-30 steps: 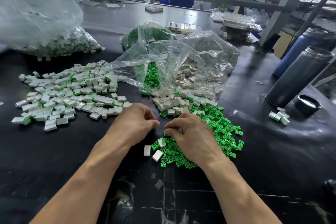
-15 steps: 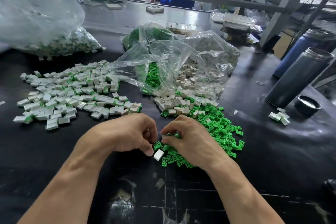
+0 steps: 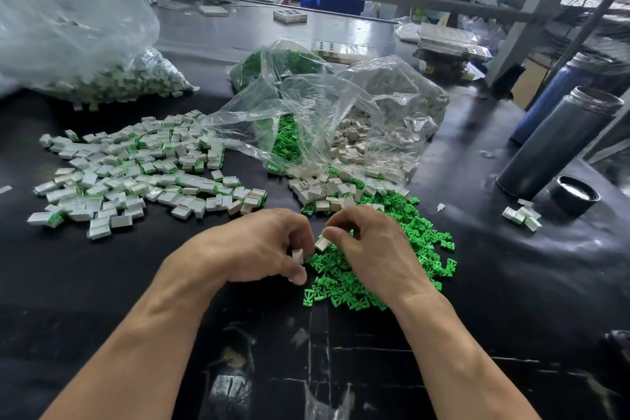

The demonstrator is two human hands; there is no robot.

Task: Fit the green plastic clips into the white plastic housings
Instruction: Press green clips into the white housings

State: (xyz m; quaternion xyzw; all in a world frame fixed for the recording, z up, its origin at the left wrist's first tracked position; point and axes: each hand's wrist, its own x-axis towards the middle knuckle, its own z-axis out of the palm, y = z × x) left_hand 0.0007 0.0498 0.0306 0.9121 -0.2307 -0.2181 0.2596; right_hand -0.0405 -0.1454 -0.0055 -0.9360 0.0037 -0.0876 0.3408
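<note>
My left hand (image 3: 259,245) is curled over the black table (image 3: 102,283), fingers and thumb pinching a white housing (image 3: 298,255) that peeks out by my thumb. My right hand (image 3: 371,249) is curled too, pinching a second housing (image 3: 322,243) at its fingertips, just beside the left one, the two hands nearly touching. Under and right of my right hand lies the heap of loose green clips (image 3: 402,242). Bare housings (image 3: 324,191) spill from the open clear bag (image 3: 341,112) just beyond my hands, with more clips inside it. To the left spreads the pile of fitted pieces (image 3: 136,167), and a fuller bag (image 3: 85,54) sits behind that. A dark flask (image 3: 559,143) stands at right, its cap (image 3: 573,194) beside it.
</note>
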